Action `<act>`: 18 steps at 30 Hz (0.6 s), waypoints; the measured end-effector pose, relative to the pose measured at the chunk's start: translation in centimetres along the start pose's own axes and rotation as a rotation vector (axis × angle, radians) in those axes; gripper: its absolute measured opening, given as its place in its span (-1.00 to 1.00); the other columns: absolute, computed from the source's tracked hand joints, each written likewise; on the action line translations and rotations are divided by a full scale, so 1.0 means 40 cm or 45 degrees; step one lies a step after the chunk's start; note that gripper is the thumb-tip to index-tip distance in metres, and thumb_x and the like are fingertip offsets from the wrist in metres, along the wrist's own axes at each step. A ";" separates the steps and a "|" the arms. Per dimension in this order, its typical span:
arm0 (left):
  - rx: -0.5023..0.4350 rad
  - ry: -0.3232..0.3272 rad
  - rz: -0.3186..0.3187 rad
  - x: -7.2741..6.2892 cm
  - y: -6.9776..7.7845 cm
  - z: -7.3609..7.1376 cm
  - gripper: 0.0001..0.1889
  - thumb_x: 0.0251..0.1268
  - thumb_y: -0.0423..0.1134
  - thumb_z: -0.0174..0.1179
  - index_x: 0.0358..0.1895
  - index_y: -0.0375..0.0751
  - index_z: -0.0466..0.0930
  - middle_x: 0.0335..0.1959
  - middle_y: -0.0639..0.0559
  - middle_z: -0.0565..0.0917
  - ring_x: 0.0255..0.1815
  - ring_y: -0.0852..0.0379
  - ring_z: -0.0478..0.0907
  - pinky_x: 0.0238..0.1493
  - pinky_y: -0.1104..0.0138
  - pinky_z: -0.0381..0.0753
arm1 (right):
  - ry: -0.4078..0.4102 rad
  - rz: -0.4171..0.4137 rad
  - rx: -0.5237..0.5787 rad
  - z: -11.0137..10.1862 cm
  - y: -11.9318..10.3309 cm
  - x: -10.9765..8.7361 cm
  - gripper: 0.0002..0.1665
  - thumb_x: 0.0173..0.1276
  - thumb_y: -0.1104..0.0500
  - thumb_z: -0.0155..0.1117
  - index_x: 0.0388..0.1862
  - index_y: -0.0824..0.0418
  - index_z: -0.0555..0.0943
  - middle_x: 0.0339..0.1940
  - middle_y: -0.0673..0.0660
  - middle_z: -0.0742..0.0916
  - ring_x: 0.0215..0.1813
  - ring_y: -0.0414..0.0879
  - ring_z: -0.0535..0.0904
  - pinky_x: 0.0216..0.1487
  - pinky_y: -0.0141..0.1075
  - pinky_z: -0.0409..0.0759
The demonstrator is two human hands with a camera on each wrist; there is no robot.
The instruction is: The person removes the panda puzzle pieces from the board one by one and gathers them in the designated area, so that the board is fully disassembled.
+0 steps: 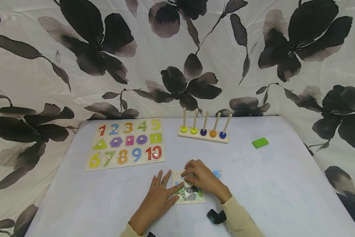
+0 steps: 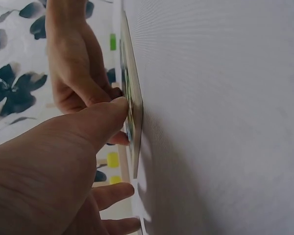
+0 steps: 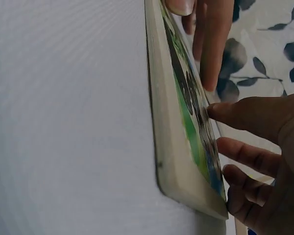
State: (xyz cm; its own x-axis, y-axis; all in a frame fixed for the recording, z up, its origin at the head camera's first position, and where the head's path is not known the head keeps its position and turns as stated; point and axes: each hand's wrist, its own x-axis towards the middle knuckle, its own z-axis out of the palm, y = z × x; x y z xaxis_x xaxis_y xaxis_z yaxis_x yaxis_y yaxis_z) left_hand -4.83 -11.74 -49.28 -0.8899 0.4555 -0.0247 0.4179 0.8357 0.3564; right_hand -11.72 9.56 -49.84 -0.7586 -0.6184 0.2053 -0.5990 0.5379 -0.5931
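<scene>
A small wooden picture puzzle (image 1: 192, 197) with a black, white and green picture lies in a pale frame at the table's front middle. My left hand (image 1: 158, 192) is at its left side with fingers spread; the index finger reaches over the picture and the thumb rests at the frame's edge. My right hand (image 1: 202, 177) comes over the upper part from the right, fingers bent, thumb and fingertips (image 3: 218, 110) right at the picture surface. I cannot tell whether they pinch a piece. A blue puzzle piece (image 1: 217, 173) lies just beyond the right wrist.
A number-and-shape board (image 1: 124, 144) lies at the back left. Behind the puzzle stands a peg stand (image 1: 204, 136) with coloured beads. A green block (image 1: 260, 142) is to the right. A black curved object (image 1: 216, 216) shows beside the right sleeve. Floral cloth hangs behind the table.
</scene>
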 end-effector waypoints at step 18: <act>-0.002 0.003 0.004 0.002 -0.003 0.011 -0.58 0.33 0.06 0.13 0.26 0.29 0.50 0.44 -0.31 0.21 0.43 -0.50 -0.02 0.30 -0.33 0.08 | -0.043 0.129 0.036 -0.006 -0.016 0.002 -0.80 0.27 0.26 0.27 -0.19 0.04 0.75 0.02 0.01 0.63 0.03 -0.12 0.42 0.09 -0.10 0.46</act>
State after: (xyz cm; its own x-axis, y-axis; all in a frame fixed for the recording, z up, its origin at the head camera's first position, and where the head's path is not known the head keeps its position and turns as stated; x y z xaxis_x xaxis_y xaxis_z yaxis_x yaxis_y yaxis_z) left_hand -4.88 -11.68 -49.73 -0.8891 0.4573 -0.0214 0.4203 0.8339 0.3577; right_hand -11.47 9.31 -49.27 -0.8057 -0.5806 0.1171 -0.5116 0.5825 -0.6316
